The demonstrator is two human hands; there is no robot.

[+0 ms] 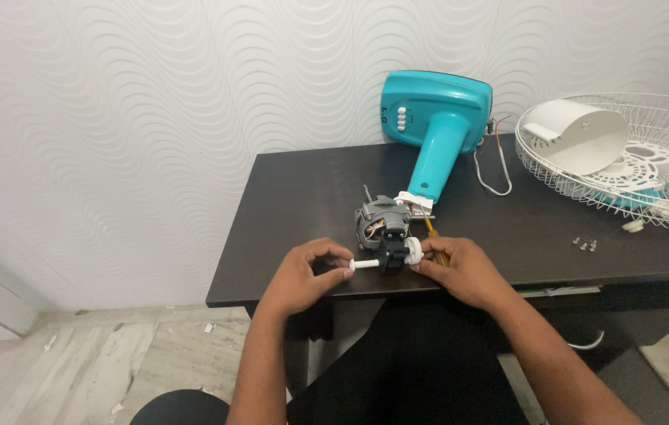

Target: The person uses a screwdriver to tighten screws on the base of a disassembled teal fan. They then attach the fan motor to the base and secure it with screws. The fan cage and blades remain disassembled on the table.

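Note:
A grey fan motor with a black gearbox at its near side lies near the front edge of the dark table. My left hand pinches the end of a white rod that sticks out of the gearbox to the left. On the gearbox's right side, my right hand grips a white round knob. A teal fan stand lies behind the motor, its neck joined to it.
A white wire fan grille holding a white motor cover rests at the table's right end. Three small screws lie near the front right. A white cable runs from the teal stand. A patterned wall stands behind.

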